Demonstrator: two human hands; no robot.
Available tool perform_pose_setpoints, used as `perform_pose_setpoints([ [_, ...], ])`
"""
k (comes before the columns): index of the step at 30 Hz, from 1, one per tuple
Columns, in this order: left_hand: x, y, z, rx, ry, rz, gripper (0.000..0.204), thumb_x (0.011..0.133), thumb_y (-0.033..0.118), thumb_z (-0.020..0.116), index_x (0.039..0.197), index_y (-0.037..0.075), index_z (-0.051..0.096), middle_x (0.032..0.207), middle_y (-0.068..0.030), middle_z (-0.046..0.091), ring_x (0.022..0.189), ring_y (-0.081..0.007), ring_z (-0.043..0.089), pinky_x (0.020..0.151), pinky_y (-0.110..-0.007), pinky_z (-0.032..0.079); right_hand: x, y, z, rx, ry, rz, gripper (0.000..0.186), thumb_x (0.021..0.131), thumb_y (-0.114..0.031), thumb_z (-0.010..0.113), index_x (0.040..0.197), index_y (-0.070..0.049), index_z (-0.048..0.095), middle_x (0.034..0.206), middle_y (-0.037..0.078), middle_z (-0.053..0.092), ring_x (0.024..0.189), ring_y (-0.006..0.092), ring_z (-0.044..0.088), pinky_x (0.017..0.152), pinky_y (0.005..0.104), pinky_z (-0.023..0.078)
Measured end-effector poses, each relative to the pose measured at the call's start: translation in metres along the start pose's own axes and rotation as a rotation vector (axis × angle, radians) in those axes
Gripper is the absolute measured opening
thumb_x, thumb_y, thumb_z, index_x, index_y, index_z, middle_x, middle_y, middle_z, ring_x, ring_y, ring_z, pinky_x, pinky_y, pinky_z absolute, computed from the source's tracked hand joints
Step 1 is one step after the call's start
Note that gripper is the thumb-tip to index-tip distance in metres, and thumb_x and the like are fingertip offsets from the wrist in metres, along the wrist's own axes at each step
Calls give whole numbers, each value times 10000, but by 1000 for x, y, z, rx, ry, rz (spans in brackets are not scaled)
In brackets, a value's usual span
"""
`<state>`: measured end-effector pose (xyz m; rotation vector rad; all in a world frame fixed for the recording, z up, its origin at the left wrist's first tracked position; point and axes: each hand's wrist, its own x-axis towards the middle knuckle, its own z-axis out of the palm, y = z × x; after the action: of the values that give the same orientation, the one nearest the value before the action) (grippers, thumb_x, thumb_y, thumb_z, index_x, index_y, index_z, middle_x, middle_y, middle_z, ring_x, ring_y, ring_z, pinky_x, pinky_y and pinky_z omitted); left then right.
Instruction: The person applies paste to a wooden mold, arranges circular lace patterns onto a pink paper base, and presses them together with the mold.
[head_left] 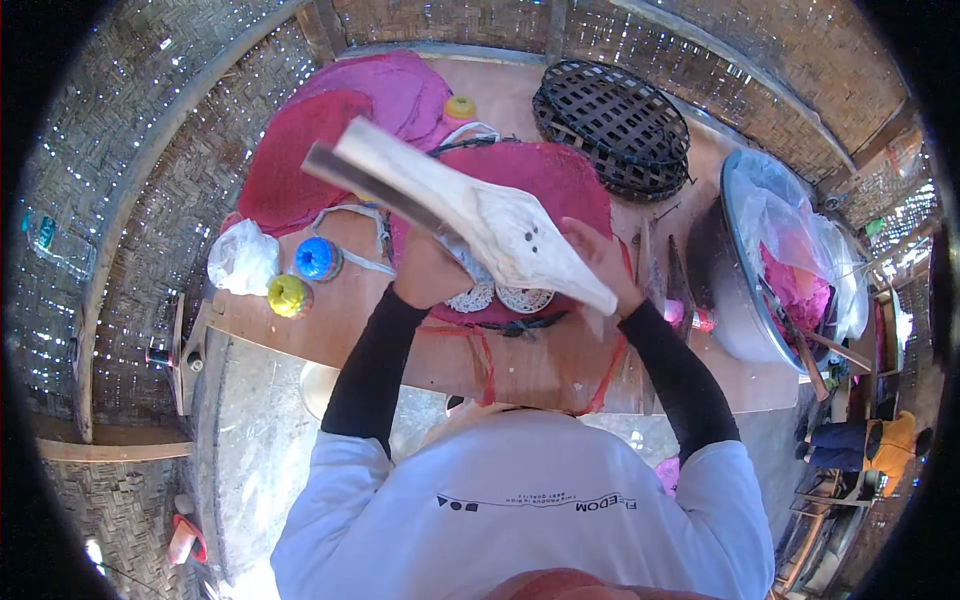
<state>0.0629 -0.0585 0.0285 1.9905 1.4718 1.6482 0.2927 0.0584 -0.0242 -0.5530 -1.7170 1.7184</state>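
Note:
A long white piece [480,210], pale like bare wood and blurred by motion, is raised above the table. It has a dark strip along its left side and several dark dots near the middle. My left hand [432,270] is closed on its lower left edge. At the right side my right hand [603,262] grips it, some fingers hidden behind it. Beneath lies a red sheet-like piece [575,190] with a dark rim and red ribbons. Two round, white, patterned discs [525,299] show at its near edge, partly covered by the white piece.
Pink and red sheets [300,160] lie at back left. Nearby are a white plastic bag [243,258] and blue [317,258] and yellow [289,295] rolls. Dark woven baskets [610,125] stand at back right. A large basin [745,330] with plastic and pink material stands at right.

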Motion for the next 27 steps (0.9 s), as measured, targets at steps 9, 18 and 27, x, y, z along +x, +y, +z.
perform_pose_setpoints([
  [9, -23, -10, -37, 358, 138, -73, 483, 723, 310, 648, 1112, 55, 521, 1134, -91, 560, 1065, -239, 505, 936, -381, 352, -17, -39, 60, -1112, -156, -8, 975, 615, -385, 747, 1342, -21, 209, 1260, 231, 369, 1175, 378, 350, 995, 405, 280],
  [18, -39, -42, -72, 794, 212, 87, 489, 683, 243, 705, 1113, 76, 543, 1077, -102, 590, 1018, -291, 529, 932, -412, 344, 9, -39, 50, -590, -119, 68, 879, 665, -314, 722, 1329, -6, 236, 1269, 215, 374, 1212, 314, 338, 1017, 394, 250],
  [27, -29, -37, -91, 73, 365, -294, 492, 639, 120, 737, 1060, -8, 517, 1038, -139, 586, 974, -233, 548, 878, -343, 393, 101, -8, 95, -971, -257, -161, 704, 700, -314, 699, 1247, -1, 386, 1299, 199, 374, 1219, 314, 339, 1033, 352, 229],
])
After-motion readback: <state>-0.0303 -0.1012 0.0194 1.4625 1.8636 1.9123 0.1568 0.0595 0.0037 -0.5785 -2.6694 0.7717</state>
